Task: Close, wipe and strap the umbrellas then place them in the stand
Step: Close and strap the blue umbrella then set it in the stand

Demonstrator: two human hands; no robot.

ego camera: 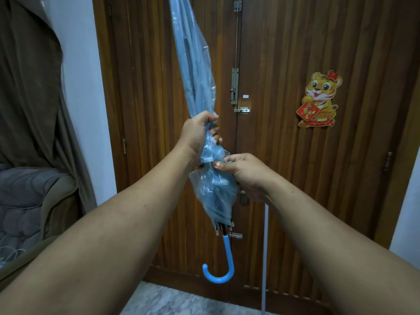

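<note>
We've got the left hand [198,130] squeezing the closed blue umbrella [195,71] tip-up while the right hand [243,171] pinches its strap [225,153], so the folds stay bunched.

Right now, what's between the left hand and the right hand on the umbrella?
Head view: only a short stretch of bunched blue canopy of the umbrella lies between the left hand and right hand; both grip it.

Dim, even indoor light with soft shadows, sharp focus at centre, and wide-angle bending at the frame edges.
</note>
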